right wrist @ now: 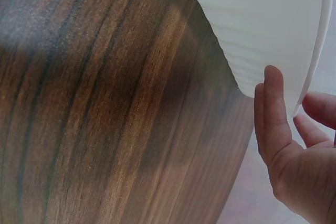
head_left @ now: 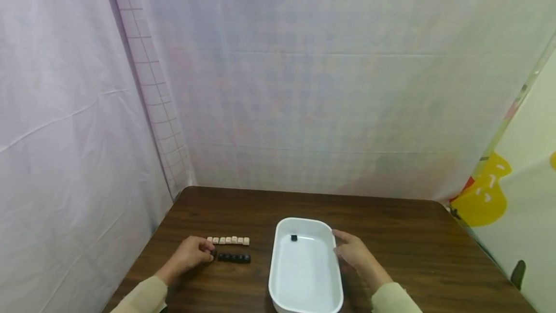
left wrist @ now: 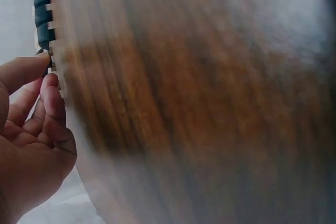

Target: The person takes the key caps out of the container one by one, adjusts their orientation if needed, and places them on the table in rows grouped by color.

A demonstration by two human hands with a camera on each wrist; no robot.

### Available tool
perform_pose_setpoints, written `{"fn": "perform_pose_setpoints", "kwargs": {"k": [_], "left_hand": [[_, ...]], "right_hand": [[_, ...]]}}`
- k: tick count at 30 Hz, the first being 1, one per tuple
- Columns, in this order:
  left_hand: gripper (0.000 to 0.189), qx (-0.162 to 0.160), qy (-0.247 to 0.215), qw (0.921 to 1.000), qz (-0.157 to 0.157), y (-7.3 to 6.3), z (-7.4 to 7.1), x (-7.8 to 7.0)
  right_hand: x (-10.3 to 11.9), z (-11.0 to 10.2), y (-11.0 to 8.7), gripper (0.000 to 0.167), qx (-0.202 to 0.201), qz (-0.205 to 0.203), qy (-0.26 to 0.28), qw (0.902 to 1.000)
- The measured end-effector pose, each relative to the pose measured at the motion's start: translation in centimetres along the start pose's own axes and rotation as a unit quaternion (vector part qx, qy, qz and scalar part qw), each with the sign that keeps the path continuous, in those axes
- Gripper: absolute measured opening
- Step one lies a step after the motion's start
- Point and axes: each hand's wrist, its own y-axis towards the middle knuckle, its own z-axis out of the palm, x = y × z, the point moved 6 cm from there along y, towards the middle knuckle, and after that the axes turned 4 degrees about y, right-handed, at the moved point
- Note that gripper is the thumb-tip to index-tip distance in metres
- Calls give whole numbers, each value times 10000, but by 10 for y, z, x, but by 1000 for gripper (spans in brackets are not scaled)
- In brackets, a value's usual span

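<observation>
Thumb and fingertips of my left hand [head_left: 193,252] pinch a small black keycap [head_left: 214,252] at the left end of a row of black keycaps [head_left: 234,258]. In the left wrist view, this row [left wrist: 44,17] runs along the upper left edge, and the fingertips mostly cover the pinched one. A row of cream-white keycaps [head_left: 228,240] lies just behind the black row. My right hand [head_left: 355,252] rests against the right side of a white rectangular tub [head_left: 273,274]. Its fingers lie fairly straight along the outer wall [right wrist: 252,40], thumb at the rim. One black keycap [head_left: 294,238] sits inside the tub, towards the back.
Everything stands on a dark wood-grain table [head_left: 399,240] with rounded back corners. Pale curtains [head_left: 304,110] hang behind it and on the left. At right is a white sheet with a yellow printed shape [head_left: 482,197].
</observation>
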Motion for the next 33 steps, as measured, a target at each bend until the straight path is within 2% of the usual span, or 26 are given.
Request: {"fn": "perform_pose_setpoints", "kwargs": {"k": [8, 13, 18, 23, 27, 33], "left_hand": [[17, 222, 16, 9994, 247, 0, 4, -1], [19, 316, -62, 9993, 197, -1, 5, -3], [25, 326, -108, 9993, 114, -2, 4, -5], [27, 165, -26, 9998, 121, 0, -1, -8], [27, 56, 54, 9999, 148, 6, -4, -16], [25, 29, 306, 9990, 313, 17, -3, -42]], "right_hand": [[1, -1, -1, 64, 8, -19, 2, 10000], [1, 0, -1, 64, 12, -3, -1, 10000], [0, 0, 0, 63, 17, 10, -45, 10000], [0, 0, 1, 62, 19, 46, -98, 9999], [0, 0, 1, 62, 29, 61, -102, 9999], [0, 0, 0, 62, 39, 30, -95, 9999]]}}
